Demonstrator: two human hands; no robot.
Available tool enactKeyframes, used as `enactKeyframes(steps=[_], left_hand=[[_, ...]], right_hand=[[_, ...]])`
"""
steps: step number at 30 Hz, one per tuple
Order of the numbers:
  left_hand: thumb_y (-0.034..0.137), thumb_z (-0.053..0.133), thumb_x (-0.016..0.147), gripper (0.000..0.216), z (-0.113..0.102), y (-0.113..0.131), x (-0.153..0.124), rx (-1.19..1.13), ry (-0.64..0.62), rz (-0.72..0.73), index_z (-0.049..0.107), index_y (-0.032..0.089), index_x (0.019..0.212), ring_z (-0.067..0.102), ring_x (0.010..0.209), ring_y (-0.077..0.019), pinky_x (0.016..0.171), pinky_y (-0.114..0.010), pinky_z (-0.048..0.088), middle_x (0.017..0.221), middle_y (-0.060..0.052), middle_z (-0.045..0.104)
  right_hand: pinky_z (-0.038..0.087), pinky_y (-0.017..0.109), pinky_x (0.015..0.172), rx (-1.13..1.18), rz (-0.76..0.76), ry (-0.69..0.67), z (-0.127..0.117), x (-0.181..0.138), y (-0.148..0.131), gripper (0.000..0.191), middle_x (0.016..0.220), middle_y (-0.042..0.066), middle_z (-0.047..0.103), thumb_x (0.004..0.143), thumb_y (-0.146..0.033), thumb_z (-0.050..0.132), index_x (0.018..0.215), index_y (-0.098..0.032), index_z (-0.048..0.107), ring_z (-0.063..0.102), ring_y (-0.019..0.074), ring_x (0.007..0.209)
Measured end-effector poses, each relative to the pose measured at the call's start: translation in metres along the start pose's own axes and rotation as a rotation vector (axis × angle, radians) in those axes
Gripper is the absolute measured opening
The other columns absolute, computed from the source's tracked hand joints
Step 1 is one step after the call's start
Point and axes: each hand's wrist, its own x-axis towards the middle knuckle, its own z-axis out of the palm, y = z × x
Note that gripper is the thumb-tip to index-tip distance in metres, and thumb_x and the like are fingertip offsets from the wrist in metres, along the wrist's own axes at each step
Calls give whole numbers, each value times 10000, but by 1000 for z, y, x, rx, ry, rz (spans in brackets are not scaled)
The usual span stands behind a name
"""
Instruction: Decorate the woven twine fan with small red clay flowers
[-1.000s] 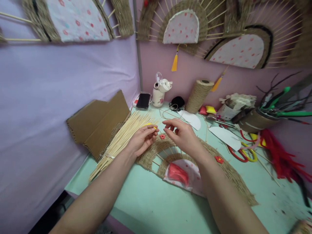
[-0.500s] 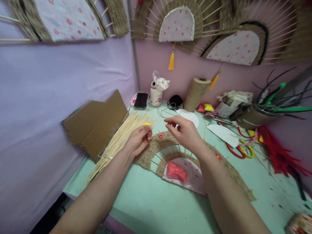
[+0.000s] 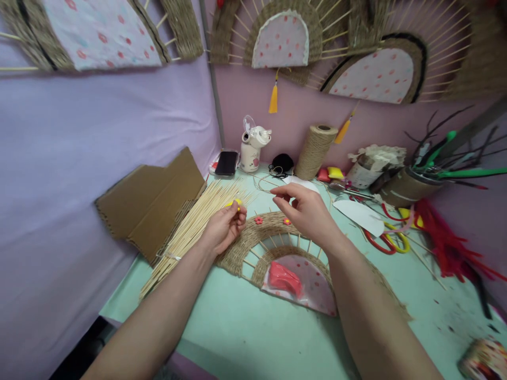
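Observation:
My left hand (image 3: 225, 228) is closed around a small lump of yellow modelling clay (image 3: 233, 203), which shows above the thumb. My right hand (image 3: 303, 211) hovers over the woven fan-shaped panel (image 3: 237, 254), thumb and index fingertips drawn close in a pinch. Whatever lies between those tips is too small to make out. On the panel's outer twine band sit a small red flower (image 3: 259, 220) and another with a yellow centre (image 3: 287, 221). A plastic-wrapped block of red clay (image 3: 284, 279) rests on the spotted fabric (image 3: 317, 295) in the panel's centre.
Thin sticks (image 3: 190, 232) and folded cardboard (image 3: 150, 200) lie at left. Along the back stand a phone (image 3: 227, 163), a white bottle (image 3: 250, 155) and a twine spool (image 3: 316, 152). Scissors (image 3: 380, 243), a white cutout (image 3: 358, 216) and red strips (image 3: 443, 243) lie at right.
The view has shifted slightly. My right hand sits a little farther right relative to the panel, uncovering the yellow-centred flower. More of the yellow clay shows above my left hand.

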Motion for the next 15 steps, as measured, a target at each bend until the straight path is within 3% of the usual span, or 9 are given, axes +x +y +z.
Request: enactKeyframes(steps=[7,12,15], left_hand=[[284,929,514,385,3,0,-3,76,24,36,592,125,611,410,518,-34,509,-146,371,548,54,500],[501,844,618,461,3,1,-1,52,33,41,560,137,610,385,497,-38,460,-148,324,545,48,476],[479,819,673,413,1,0,0,54,26,24,616,119,668,421,518,-39,487,-150,366,579,32,505]], right_hand=[[462,292,692,-1,1,-18,1,-1,0,165,847,27,706,876,-208,576,973,-207,710,604,145,711],[472,294,684,-2,8,-53,4,-1,0,170,853,33,707,876,-217,581,981,-204,714,609,146,710],[474,292,684,-3,5,-74,5,-1,2,170,862,33,711,878,-226,583,980,-206,717,610,143,708]])
